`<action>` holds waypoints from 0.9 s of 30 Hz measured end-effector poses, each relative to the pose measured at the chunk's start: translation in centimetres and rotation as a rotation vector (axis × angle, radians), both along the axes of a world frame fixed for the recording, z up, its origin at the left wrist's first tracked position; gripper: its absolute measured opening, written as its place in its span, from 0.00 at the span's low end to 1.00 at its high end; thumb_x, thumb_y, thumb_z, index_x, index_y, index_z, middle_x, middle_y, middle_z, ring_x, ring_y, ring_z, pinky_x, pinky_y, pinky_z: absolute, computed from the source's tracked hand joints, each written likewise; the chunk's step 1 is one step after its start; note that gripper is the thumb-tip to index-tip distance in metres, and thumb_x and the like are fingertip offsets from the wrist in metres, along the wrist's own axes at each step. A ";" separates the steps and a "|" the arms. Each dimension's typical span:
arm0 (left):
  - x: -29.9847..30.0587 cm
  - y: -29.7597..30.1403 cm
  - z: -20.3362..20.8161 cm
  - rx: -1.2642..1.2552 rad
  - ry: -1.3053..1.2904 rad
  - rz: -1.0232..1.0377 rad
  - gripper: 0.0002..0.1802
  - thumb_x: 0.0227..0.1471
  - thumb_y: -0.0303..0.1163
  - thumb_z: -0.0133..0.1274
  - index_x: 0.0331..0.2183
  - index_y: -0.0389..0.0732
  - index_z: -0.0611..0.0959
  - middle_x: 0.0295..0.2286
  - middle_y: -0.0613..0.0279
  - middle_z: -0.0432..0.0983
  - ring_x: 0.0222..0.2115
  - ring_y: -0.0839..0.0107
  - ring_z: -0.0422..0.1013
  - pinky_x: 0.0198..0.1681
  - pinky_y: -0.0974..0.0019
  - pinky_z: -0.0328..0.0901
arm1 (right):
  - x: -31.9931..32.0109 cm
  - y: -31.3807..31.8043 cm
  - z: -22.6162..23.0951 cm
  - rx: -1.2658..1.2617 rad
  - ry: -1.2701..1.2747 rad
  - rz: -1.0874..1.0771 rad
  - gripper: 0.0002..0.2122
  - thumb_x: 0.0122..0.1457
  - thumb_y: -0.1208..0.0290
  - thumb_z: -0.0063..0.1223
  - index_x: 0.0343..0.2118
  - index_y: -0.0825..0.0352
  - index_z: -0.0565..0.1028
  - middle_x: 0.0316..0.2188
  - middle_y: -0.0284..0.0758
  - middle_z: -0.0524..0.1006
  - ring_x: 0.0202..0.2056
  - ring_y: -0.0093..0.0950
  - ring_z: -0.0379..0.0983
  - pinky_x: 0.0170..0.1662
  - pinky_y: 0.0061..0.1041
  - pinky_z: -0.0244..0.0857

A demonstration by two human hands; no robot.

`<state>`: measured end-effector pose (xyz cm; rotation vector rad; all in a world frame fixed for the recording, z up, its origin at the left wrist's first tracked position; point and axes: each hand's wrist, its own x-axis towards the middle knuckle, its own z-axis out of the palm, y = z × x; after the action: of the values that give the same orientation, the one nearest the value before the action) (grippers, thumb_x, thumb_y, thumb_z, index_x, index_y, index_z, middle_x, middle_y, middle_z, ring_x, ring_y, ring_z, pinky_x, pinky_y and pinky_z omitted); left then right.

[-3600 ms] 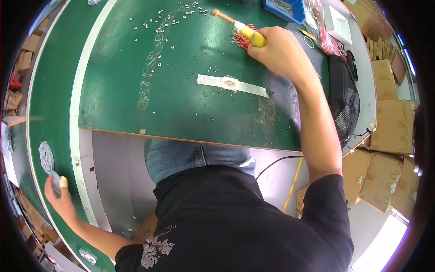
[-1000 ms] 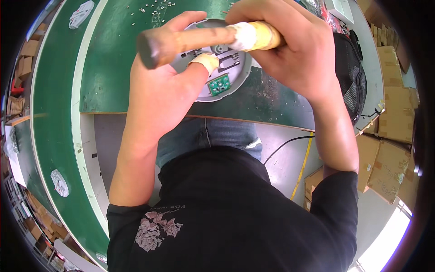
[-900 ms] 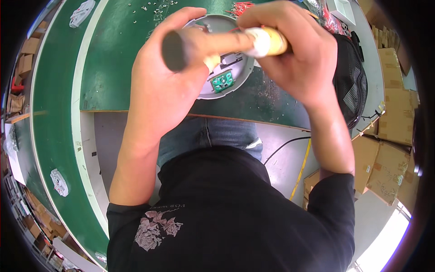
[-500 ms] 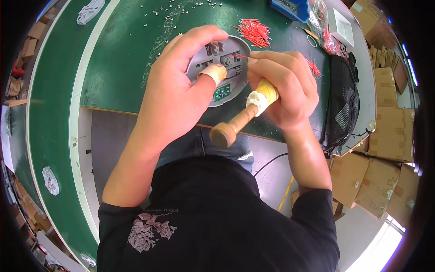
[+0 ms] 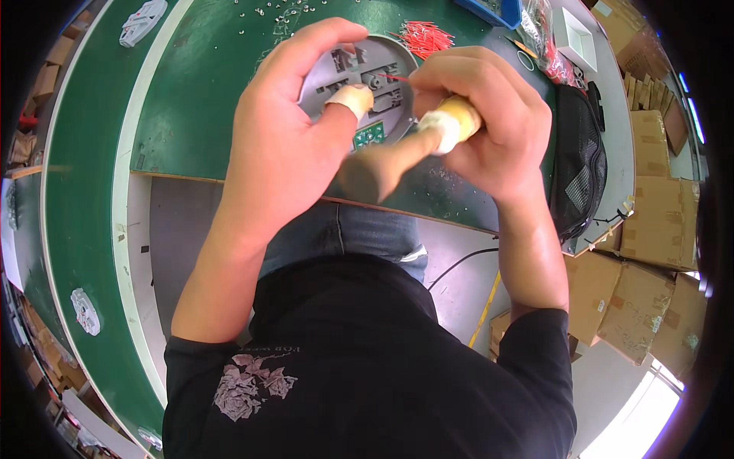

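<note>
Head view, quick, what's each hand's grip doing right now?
Left hand: closed, holding the round grey housing.
Right hand: closed, holding a brown-and-yellow tool and a red wire.

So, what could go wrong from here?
The right hand grips a wooden tool while seeming to pinch a thin red wire, so the wire might slip. The tool's round end sticks out toward the person and could bump the left hand, which holds the grey casing. A shifted casing might also scatter the red wire pile just beyond it.

black short-sleeved shirt (image 5: 359, 359), rose print (image 5: 248, 386), blue jeans (image 5: 375, 233), pale yellow thumb wrap (image 5: 350, 100)
</note>
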<state>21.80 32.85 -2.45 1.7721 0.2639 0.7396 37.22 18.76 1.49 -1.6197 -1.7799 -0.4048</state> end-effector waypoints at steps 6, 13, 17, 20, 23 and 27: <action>0.0 -0.3 -0.3 -0.133 -0.041 0.006 0.22 0.50 0.15 0.53 0.49 0.39 0.80 0.43 0.59 0.77 0.43 0.69 0.75 0.47 0.67 0.69 | -1.0 0.3 -2.1 0.207 0.004 -0.124 0.14 0.45 0.85 0.66 0.36 0.70 0.78 0.30 0.37 0.81 0.29 0.30 0.78 0.34 0.24 0.72; -0.3 -0.2 -0.4 -0.347 -0.082 -0.030 0.20 0.53 0.16 0.53 0.48 0.39 0.80 0.43 0.60 0.76 0.45 0.71 0.74 0.49 0.68 0.68 | -2.0 0.0 -2.9 0.281 -0.029 -0.149 0.11 0.49 0.87 0.66 0.35 0.69 0.77 0.33 0.41 0.82 0.32 0.28 0.79 0.38 0.25 0.73; -0.6 0.2 -0.5 -0.106 -0.053 -0.039 0.17 0.55 0.17 0.53 0.47 0.37 0.81 0.44 0.60 0.75 0.45 0.71 0.72 0.50 0.69 0.66 | -1.4 0.0 -3.6 0.303 0.297 -0.057 0.09 0.52 0.87 0.64 0.33 0.70 0.76 0.32 0.43 0.81 0.33 0.29 0.80 0.40 0.27 0.74; -0.5 0.2 -0.3 -0.049 -0.043 -0.064 0.15 0.56 0.17 0.53 0.46 0.36 0.81 0.44 0.60 0.74 0.46 0.72 0.72 0.51 0.69 0.66 | -1.7 0.1 -3.9 0.337 0.432 -0.059 0.10 0.49 0.85 0.66 0.33 0.68 0.77 0.32 0.37 0.82 0.32 0.29 0.80 0.38 0.24 0.74; -0.5 0.1 -0.2 -0.106 -0.055 -0.083 0.13 0.56 0.18 0.53 0.44 0.36 0.83 0.44 0.60 0.74 0.46 0.72 0.71 0.51 0.69 0.65 | -2.1 0.1 -3.8 0.356 0.495 -0.068 0.11 0.47 0.85 0.67 0.33 0.67 0.77 0.31 0.35 0.82 0.32 0.29 0.80 0.37 0.23 0.74; -0.5 0.2 -0.6 -0.041 -0.071 -0.094 0.12 0.56 0.18 0.54 0.44 0.35 0.83 0.44 0.61 0.74 0.45 0.73 0.71 0.50 0.70 0.65 | -2.0 -0.1 -3.6 0.352 0.433 -0.062 0.12 0.46 0.86 0.67 0.33 0.68 0.77 0.31 0.35 0.82 0.32 0.29 0.80 0.37 0.24 0.74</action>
<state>21.26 33.06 -3.03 1.7044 0.1461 0.7232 35.19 18.70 -2.11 -1.3871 -1.2593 -0.3415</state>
